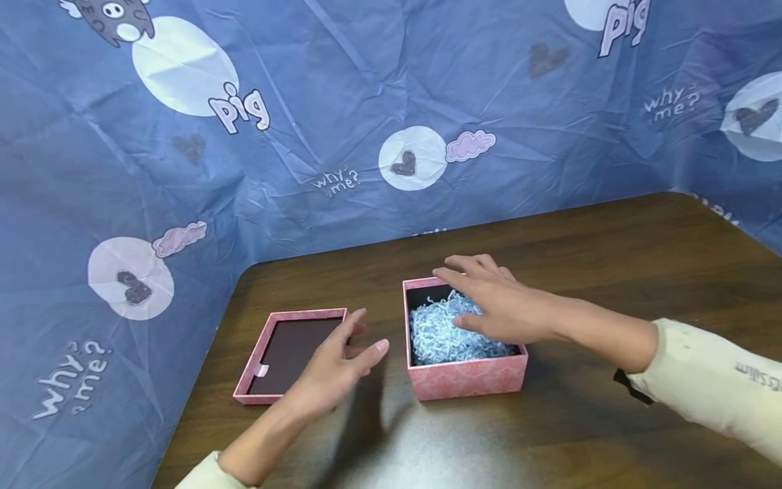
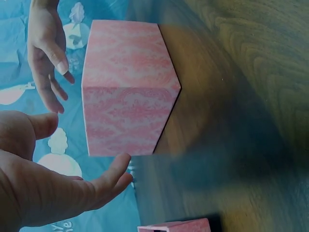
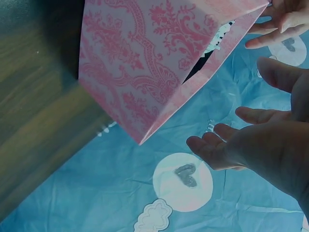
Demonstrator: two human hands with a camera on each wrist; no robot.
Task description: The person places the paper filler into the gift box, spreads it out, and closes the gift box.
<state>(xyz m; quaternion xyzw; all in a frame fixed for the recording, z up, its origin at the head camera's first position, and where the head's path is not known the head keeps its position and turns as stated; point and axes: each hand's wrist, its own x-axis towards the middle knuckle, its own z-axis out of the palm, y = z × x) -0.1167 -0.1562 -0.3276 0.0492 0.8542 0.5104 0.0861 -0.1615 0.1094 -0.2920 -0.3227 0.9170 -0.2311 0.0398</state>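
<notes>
A pink patterned box stands open on the brown table, filled with pale blue shredded paper. My right hand reaches over the box with its fingers straight, just above the paper, and holds nothing. Left of the box lies its lid, upside down with the dark inside showing. My left hand is spread open between the lid and the box, over the lid's right edge. In the left wrist view the box sits past my open left hand. In the right wrist view the box is beside my open right hand.
A blue cloth printed with pigs, hearts and words hangs behind the table and drapes down its left side. The table's left edge runs close to the lid. Bare wood stretches right of and in front of the box.
</notes>
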